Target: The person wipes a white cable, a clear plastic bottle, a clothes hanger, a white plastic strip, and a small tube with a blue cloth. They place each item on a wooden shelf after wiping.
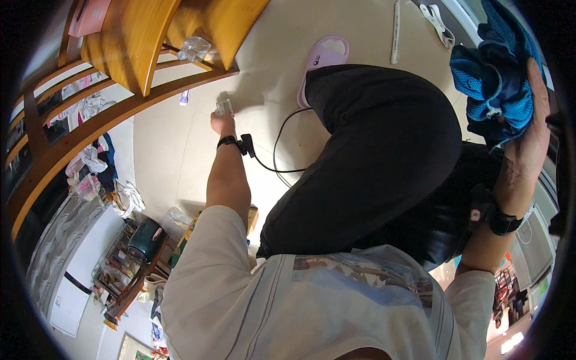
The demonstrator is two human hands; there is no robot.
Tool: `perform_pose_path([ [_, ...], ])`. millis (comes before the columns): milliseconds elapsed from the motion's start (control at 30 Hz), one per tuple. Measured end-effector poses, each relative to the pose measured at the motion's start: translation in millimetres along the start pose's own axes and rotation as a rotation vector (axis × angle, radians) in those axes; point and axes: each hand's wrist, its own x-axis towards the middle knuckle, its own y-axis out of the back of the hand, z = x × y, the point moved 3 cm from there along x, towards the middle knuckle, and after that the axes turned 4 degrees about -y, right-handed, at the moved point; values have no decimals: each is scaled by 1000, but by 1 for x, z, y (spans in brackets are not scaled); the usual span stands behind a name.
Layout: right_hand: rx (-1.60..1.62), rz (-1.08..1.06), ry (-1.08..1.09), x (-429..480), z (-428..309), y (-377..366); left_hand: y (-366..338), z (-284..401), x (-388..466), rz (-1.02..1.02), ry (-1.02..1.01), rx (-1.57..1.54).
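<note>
My left hand (222, 123) reaches out low over the tiled floor at the left, its fingers closed around a small clear object (223, 106). What that object is, I cannot tell. Raised at the right edge, my right hand (524, 128) holds a bunched blue and dark mesh cloth (508, 96). One finger lies along the cloth's outer side, and other fingers are hidden behind it. Both wrists wear black straps. From the left strap's small black device (247, 144) a black cable (279, 135) runs towards my leg.
Wooden furniture (130, 49) with slats rises at upper left, and a clear plastic bottle (195, 48) lies on it. A pink slipper (321, 56) is at my foot. On the floor are a white stick (395, 33) and a white clip-like item (434, 20). Clothes (92, 162) are piled far left.
</note>
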Motion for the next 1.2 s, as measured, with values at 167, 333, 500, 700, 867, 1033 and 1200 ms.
perform_pose_path([
  [167, 135, -97, 14, 7, 0, -8, -6, 55, -34, -250, -164, -260],
  [333, 127, -239, -85, 7, -8, -27, 38, 213, -103, -545, -603, -772],
  [500, -179, -343, 16, -5, -42, -61, 125, 380, -186, -818, -914, -943],
  [700, -78, -96, 524, -9, -61, -70, 178, 482, -288, -809, -1272, -640],
  [867, 223, 207, 526, -15, -58, -25, 190, 525, -343, -813, -1223, -749],
  [1033, 691, 93, 316, -29, -61, 2, 202, 556, -384, -706, -1343, -688],
  [1200, 568, 47, 360, -32, -61, 23, 191, 549, -419, -1029, -1366, -550],
])
